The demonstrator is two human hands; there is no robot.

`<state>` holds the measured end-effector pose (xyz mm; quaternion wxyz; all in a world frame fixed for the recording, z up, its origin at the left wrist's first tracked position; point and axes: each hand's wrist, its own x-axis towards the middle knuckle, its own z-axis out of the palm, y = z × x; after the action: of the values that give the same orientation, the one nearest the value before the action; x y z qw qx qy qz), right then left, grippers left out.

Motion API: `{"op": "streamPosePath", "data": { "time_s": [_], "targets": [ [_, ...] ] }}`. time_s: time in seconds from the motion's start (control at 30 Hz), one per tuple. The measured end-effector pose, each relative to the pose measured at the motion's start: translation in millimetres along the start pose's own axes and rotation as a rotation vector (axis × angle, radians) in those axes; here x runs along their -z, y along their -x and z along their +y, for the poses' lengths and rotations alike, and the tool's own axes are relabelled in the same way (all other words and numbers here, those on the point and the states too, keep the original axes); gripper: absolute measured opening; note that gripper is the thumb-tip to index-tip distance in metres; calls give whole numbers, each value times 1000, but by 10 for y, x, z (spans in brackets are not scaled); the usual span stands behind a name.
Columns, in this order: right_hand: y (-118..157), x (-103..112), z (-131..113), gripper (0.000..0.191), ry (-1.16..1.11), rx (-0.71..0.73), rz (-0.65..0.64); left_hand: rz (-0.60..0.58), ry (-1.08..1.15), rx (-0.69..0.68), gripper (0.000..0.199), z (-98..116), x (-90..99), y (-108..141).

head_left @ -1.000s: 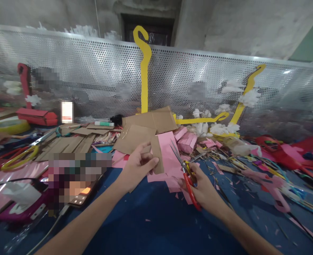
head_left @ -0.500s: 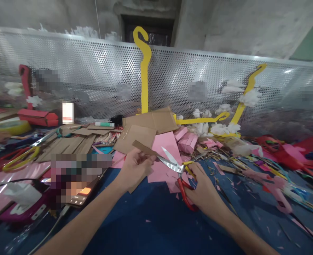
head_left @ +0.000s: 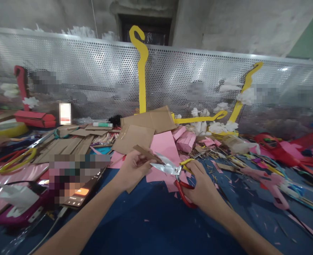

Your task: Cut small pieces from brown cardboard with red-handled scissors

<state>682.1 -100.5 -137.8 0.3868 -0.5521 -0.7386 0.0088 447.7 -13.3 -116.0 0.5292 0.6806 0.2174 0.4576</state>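
Note:
My left hand point(head_left: 135, 170) pinches a narrow brown cardboard strip point(head_left: 143, 151) above the pink paper. My right hand point(head_left: 202, 182) grips scissors point(head_left: 175, 171) with one yellow and one red handle. Their blades are parted and point left, around the near end of the strip. Beneath lie pink paper sheets point(head_left: 165, 143) with cut edges. Just behind my left hand rests a flat cardboard piece point(head_left: 133, 138), and behind that a larger cardboard piece point(head_left: 149, 120) at the foot of an upright yellow hook-shaped form point(head_left: 142, 71).
A phone point(head_left: 84, 191) with a cable lies at left, near yellow-handled scissors point(head_left: 21, 161) and cardboard strips. At right are a pink glue gun point(head_left: 273, 184) and paper scraps. A perforated metal panel point(head_left: 172, 81) stands behind the table.
The scissor blades have shifted slightly left, and the lower blade now shows below the strip. The strip has tilted a little, and the whole view has moved slightly.

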Motion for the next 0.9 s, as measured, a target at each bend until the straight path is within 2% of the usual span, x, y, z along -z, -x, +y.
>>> {"op": "streamPosePath", "data": {
  "time_s": [0.33,0.53,0.9],
  "targets": [
    [-13,9,1,33,39,-7,29,24,-40,38,20,13,15,-5],
    [2,-9,42,33,35,-18,34,50,-60,15,19,-59,24,6],
    [-38,88,-41,28,13,-34,-7,21,-4,-13,14,-72,10,14]
  ]
}}
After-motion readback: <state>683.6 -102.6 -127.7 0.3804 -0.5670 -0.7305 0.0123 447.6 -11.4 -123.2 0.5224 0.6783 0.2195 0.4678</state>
